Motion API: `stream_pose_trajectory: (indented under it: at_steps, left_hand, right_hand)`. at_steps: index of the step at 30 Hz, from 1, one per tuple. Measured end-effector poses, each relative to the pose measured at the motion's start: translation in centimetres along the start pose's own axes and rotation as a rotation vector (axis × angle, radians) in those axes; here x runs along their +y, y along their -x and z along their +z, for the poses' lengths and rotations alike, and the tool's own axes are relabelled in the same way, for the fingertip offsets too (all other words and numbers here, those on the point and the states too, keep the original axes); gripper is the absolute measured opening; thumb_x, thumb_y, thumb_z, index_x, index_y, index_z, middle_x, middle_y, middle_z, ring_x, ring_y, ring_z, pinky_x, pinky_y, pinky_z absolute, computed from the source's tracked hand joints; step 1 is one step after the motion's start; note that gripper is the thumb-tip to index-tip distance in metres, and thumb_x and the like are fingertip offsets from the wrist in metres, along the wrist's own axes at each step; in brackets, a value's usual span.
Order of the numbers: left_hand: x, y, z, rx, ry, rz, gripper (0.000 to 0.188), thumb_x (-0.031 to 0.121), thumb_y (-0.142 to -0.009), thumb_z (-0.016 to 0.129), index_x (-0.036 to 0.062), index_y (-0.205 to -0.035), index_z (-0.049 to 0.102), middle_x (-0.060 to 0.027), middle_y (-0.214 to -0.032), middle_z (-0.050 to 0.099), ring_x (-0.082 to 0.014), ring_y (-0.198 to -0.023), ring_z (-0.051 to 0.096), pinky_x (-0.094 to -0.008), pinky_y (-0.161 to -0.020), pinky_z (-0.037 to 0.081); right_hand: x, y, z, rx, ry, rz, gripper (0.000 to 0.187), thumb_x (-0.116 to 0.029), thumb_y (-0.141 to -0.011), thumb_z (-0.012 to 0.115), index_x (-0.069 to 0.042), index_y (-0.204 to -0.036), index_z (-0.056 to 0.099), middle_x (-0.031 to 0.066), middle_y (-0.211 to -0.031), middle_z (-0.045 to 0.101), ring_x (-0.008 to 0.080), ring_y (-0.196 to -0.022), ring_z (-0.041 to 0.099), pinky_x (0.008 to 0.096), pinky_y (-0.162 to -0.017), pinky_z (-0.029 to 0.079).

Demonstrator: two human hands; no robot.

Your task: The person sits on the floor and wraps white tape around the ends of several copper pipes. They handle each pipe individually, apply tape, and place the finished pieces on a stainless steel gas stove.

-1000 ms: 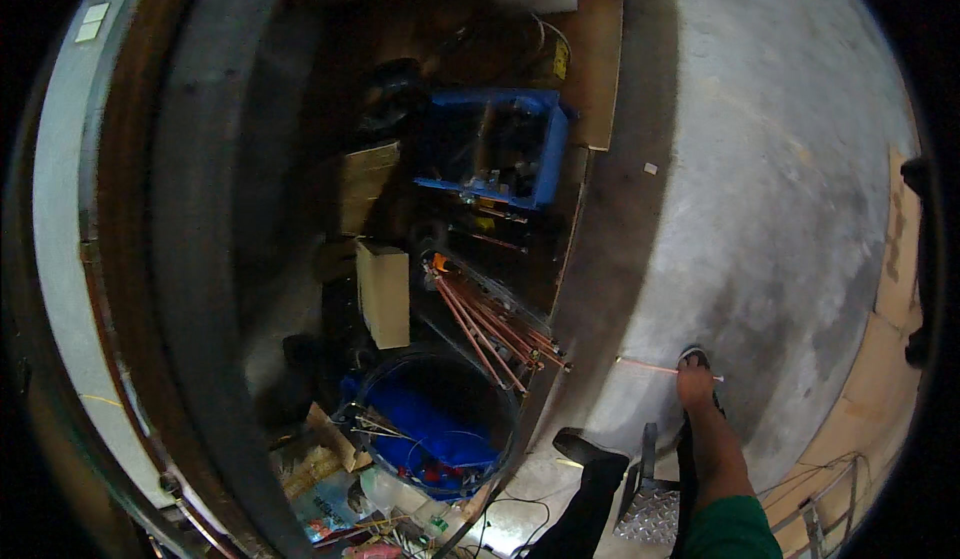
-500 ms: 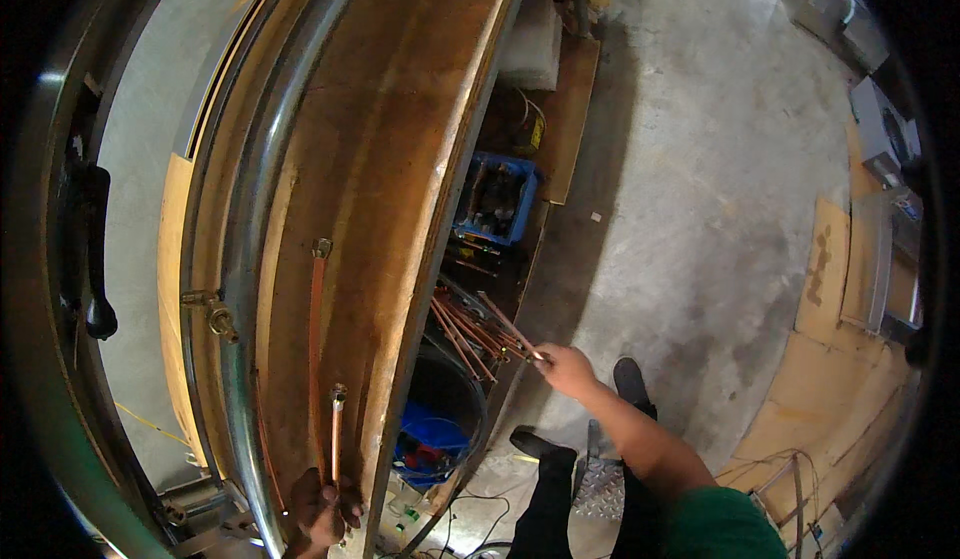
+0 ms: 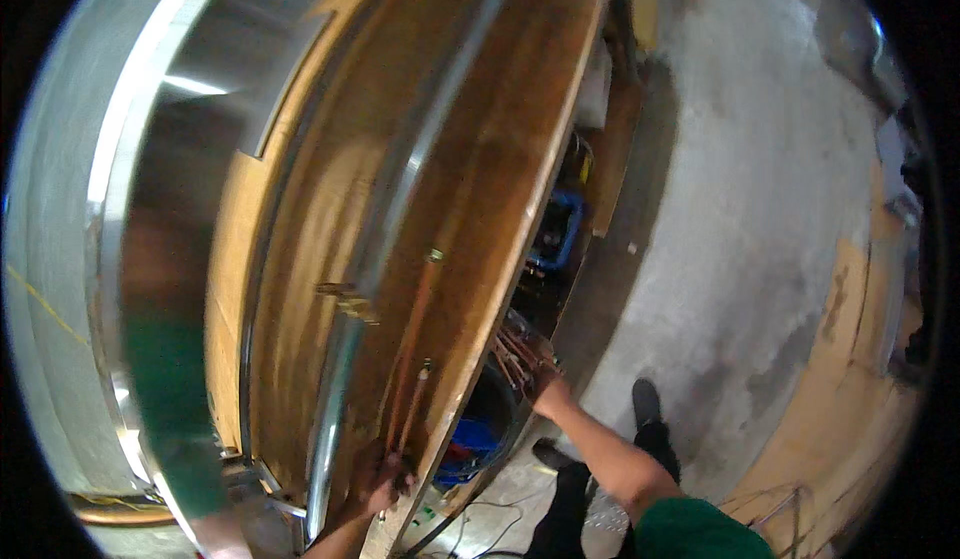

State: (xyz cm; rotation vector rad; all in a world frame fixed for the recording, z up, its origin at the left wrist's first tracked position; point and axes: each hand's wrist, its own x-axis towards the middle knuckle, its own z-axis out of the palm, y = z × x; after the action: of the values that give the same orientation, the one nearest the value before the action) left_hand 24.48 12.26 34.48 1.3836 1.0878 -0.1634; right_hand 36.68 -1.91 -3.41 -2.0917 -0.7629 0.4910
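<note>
At the near end of a brown workbench (image 3: 500, 184), my left hand (image 3: 380, 481) is closed around the lower end of a short copper tube (image 3: 416, 404) with a brass fitting at its top. Beside it a longer copper tube (image 3: 417, 304), also tipped with a fitting, lies along the bench; whether my fingers hold it too is unclear. My right hand (image 3: 545, 391) reaches below the bench's right edge, its fingers closed at a bundle of thin copper tubes (image 3: 513, 351). Blur hides how many tubes are in it.
A metal pipe (image 3: 410, 164) runs along the bench, with a brass valve-like fitting (image 3: 352, 306) beside it. On the lower shelf (image 3: 622, 164) stands a blue bin (image 3: 572, 229). A dark round bucket (image 3: 490, 399) holds blue material. Cables (image 3: 480, 507) lie on the floor.
The view has swung, so the bench appears farther right, and a shiny panel shows at left. My right hand has brought its tube down into the bundle. My left hand keeps its grip.
</note>
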Motion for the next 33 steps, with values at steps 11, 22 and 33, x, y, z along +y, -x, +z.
stream_pose_trajectory:
  at_steps: [11,22,33]
  left_hand:
    - [2.0,10.0,7.7,0.007,-0.769,0.399,0.037,0.044,-0.098,0.049,0.0108,-0.108,0.061,-0.0231,-0.082,0.065,-0.0442,-0.074,0.064,-0.0525,-0.066,0.05]
    - [9.7,22.7,7.5,0.367,-0.399,0.768,0.044,0.044,-0.092,0.061,0.0083,-0.116,0.063,-0.0136,-0.109,0.068,-0.0332,-0.098,0.066,-0.0401,-0.086,0.052]
    - [14.8,29.9,-1.4,0.663,-0.228,0.85,0.038,0.036,-0.091,0.065,0.0032,-0.11,0.065,-0.0209,-0.085,0.067,-0.0378,-0.081,0.068,-0.0427,-0.07,0.053]
  right_hand:
    - [-22.0,7.4,-28.3,-0.835,-0.974,0.268,0.051,-0.035,-0.101,0.051,-0.005,-0.14,0.041,0.0079,-0.113,0.064,0.019,-0.096,0.063,0.0336,-0.076,0.052]
    - [-43.5,2.9,-43.9,-0.566,-1.0,-0.461,0.03,-0.028,-0.102,0.049,0.0,-0.109,0.055,0.0132,-0.083,0.065,0.0266,-0.081,0.068,0.0437,-0.077,0.057]
    - [-58.8,4.5,-39.1,-0.831,-1.232,-0.386,0.035,-0.029,-0.103,0.045,-0.006,-0.129,0.047,0.0177,-0.1,0.066,0.0301,-0.095,0.066,0.0457,-0.087,0.053]
